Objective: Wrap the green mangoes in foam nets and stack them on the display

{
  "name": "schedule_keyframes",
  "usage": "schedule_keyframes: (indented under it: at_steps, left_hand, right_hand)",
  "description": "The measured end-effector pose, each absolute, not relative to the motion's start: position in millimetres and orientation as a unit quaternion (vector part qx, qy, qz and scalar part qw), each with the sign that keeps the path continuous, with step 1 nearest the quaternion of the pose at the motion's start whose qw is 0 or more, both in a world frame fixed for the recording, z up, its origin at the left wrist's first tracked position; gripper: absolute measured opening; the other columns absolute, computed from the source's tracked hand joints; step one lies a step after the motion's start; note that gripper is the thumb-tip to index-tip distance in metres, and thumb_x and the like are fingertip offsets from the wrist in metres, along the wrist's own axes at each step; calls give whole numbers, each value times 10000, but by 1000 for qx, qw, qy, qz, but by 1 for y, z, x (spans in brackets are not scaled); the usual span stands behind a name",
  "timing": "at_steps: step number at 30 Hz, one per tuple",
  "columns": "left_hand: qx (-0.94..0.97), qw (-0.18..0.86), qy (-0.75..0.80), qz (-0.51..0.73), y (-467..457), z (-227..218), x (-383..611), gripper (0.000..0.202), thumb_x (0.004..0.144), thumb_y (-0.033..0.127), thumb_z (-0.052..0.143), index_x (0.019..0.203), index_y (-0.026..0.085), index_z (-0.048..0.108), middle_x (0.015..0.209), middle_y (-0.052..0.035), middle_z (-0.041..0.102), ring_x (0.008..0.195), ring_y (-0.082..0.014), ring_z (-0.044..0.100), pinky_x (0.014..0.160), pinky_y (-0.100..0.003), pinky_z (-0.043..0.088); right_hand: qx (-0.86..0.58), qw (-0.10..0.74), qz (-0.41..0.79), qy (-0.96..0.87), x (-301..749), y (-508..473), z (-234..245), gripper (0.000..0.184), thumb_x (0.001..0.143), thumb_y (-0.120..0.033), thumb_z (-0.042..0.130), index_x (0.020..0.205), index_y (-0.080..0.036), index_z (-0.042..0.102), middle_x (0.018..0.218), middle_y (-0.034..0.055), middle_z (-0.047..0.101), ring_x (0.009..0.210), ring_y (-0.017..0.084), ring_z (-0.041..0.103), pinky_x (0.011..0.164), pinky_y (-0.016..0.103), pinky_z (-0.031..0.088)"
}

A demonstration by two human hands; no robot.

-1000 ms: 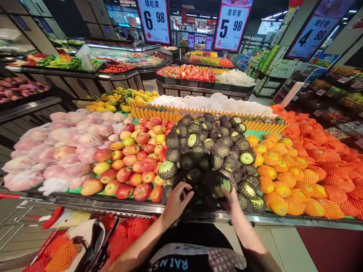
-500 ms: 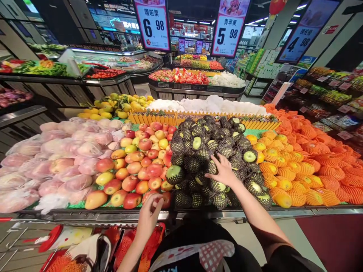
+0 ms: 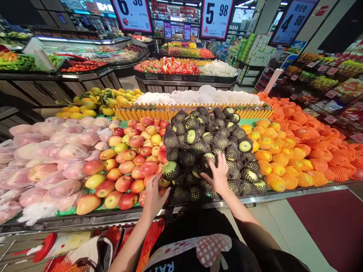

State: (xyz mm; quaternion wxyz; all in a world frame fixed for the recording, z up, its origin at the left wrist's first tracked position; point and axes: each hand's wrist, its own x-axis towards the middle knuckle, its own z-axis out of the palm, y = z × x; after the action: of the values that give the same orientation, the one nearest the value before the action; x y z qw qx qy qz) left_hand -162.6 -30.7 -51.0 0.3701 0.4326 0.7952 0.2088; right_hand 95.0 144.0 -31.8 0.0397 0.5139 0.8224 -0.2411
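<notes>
Green apples in black foam nets (image 3: 193,155) lie heaped on the display stand before me. My right hand (image 3: 218,175) is over the front of this heap, fingers spread, close to a netted green apple (image 3: 208,159); whether it touches the fruit I cannot tell. At the border between the red apples (image 3: 149,168) and the netted heap is my left hand (image 3: 154,196), its thumb and fingers apart and nothing held. Just above its fingertips sits a large green apple (image 3: 170,171) partly out of its net.
Pink bagged fruit (image 3: 68,151) fills the left of the stand, orange-netted fruit (image 3: 292,151) the right. A metal edge (image 3: 241,201) runs along the front. Below left is a shopping cart (image 3: 17,253) with goods inside. Price screens (image 3: 216,17) hang above.
My left hand has moved up and forward from the stand's edge towards the green apples, its fingers opening. My right hand stays over the netted apples, its fingers now pointing more upward. The view has shifted.
</notes>
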Motion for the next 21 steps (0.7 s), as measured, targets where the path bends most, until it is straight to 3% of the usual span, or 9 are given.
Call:
schedule_keyframes:
  at_steps: [2,4,9,14,16,18,21]
  left_hand:
    - [469,366,786,168,-13,-67,-162,766,891,419,660,1543,152,359,1505,-216,411,1423,-380,415,1160,-568,395]
    - [489,377,773,144,2,-82,-161,829,870,378,684,1576,167,304,1546,-215,375,1449,-387,393,1158,-564,405]
    - [470,376,789,128,17,-98,-161,831,731,321,786,1469,151,445,1362,-177,538,1278,-357,567,1075,-502,503]
    - [452,286,825,184,20,-71,-160,765,740,394,779,1412,164,496,1305,-157,607,1229,-350,593,1083,-509,494]
    - [452,244,829,220,25,-54,-151,820,741,430,784,1447,164,463,1334,-166,593,1240,-357,585,1097,-522,477]
    - [479,224,806,265,36,-38,-132,891,736,440,796,1493,175,409,1372,-171,567,1271,-362,569,1109,-530,464]
    - [575,281,694,330,58,-18,-86,931,752,476,806,1534,232,362,1429,-170,521,1295,-355,559,1089,-501,487]
  right_hand:
    - [582,-20,-214,784,108,142,-18,629,979,-513,561,1549,-281,434,1720,147,10,1571,437,64,1168,687,243]
    - [632,-78,-193,747,128,139,-7,578,987,-488,548,1509,-250,474,1702,161,121,1560,407,158,1184,674,238]
    - [700,-146,-145,684,183,136,16,525,958,-490,593,1387,-189,569,1604,192,355,1493,357,344,1191,614,293]
    - [739,-205,-131,629,201,127,43,414,949,-415,618,1305,-203,609,1501,171,482,1426,338,447,1181,589,336]
    - [724,-225,-187,625,195,118,48,336,949,-360,625,1259,-231,622,1412,143,560,1359,322,513,1162,583,367]
    - [683,-222,-328,614,183,108,47,378,946,-348,638,1312,-269,587,1379,125,586,1292,309,570,1112,555,435]
    - [557,-222,-590,540,162,100,42,872,819,-496,787,1542,-326,331,1561,141,424,1334,336,558,1019,502,538]
